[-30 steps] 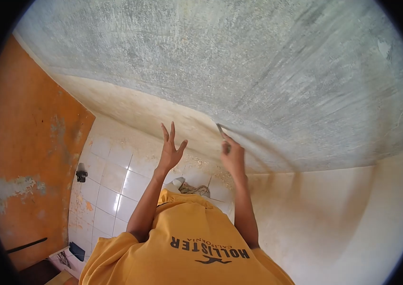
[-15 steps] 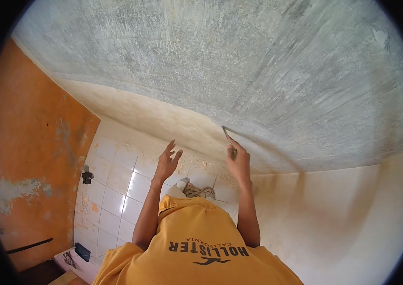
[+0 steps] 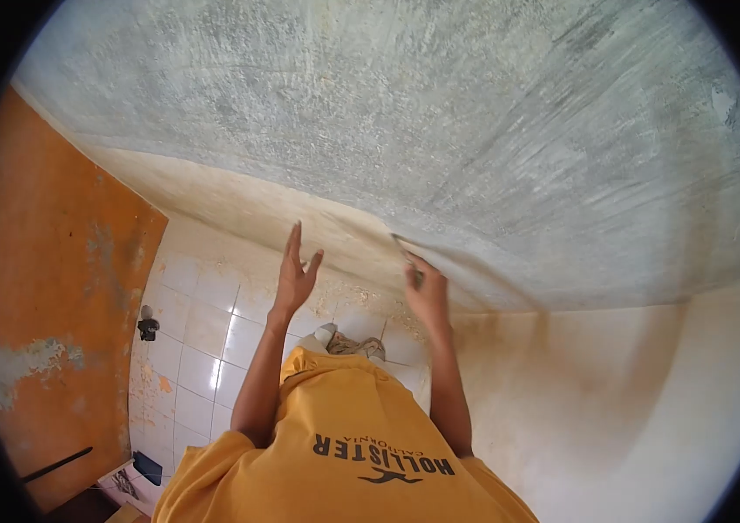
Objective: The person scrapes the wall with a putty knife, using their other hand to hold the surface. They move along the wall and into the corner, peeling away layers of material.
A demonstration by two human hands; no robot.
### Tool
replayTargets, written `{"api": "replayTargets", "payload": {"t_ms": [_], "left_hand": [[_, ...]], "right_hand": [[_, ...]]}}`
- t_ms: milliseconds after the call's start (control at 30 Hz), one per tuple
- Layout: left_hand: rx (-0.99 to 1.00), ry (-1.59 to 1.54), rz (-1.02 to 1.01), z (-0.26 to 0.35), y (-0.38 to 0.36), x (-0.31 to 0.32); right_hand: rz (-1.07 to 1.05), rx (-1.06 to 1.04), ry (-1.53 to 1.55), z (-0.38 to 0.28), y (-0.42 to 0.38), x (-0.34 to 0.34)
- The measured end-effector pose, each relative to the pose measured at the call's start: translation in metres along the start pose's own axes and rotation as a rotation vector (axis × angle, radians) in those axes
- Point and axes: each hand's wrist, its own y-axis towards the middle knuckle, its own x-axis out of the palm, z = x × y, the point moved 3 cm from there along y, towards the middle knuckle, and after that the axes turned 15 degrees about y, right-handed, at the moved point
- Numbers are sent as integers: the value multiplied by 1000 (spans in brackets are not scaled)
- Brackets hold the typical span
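My right hand (image 3: 427, 292) is closed around a thin flat scraper (image 3: 401, 246), whose far edge meets the wall where the grey scraped surface (image 3: 370, 131) borders the remaining cream coat (image 3: 257, 193). Most of the tool's handle is hidden by my fingers. Held up to the left, my left hand (image 3: 297, 275) has its fingers spread, with nothing in it, close to the cream part of the wall.
An orange wall (image 3: 47, 261) with peeled patches stands at the left. White floor tiles (image 3: 200, 366) carry scattered flakes, a small black object (image 3: 149, 326) and a dark blue item (image 3: 147, 468). Cloth (image 3: 354, 345) lies by my feet.
My left hand has risen a little toward the wall, its fingers more upright. My right hand and the scraper have shifted slightly left, and the view has moved a bit.
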Motion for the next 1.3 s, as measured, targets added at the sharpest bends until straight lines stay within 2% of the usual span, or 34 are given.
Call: {"api": "replayTargets", "payload": {"t_ms": [100,200,233,333,467,567,667,733,767,967,1067,1133,1300], "left_hand": [[110,-54,34,17,25,-4],[131,-48,64,59,43,-33],[197,27,68,53,54,-35],[253,54,57,44,64,-25],[239,-2,30,50,66,-23],[239,-21,13,53,64,-24],[267,-12,9,52,67,-27],[300,11,4,48,65,-27],[284,-15,1,47,60,-24],[273,-108,-35,48,63,-30],[228,-109,-109,49,57,-47],[223,-68,-50,34,52,-40],[143,-70,-99,22,32,-18]], "right_hand": [[36,-101,-51,35,15,45],[43,94,-4,-10,-4,33],[122,-27,33,-8,-11,27],[213,-174,81,-13,-25,-6],[184,58,46,-13,-17,4],[233,30,57,-22,-28,14],[342,-166,143,-21,-35,-1],[240,13,43,-22,-19,7],[190,113,-7,-19,-21,10],[304,-117,54,-14,-33,7],[278,-27,27,-30,-31,7],[316,-20,40,-28,-38,23],[251,-94,50,-6,-47,47]]}}
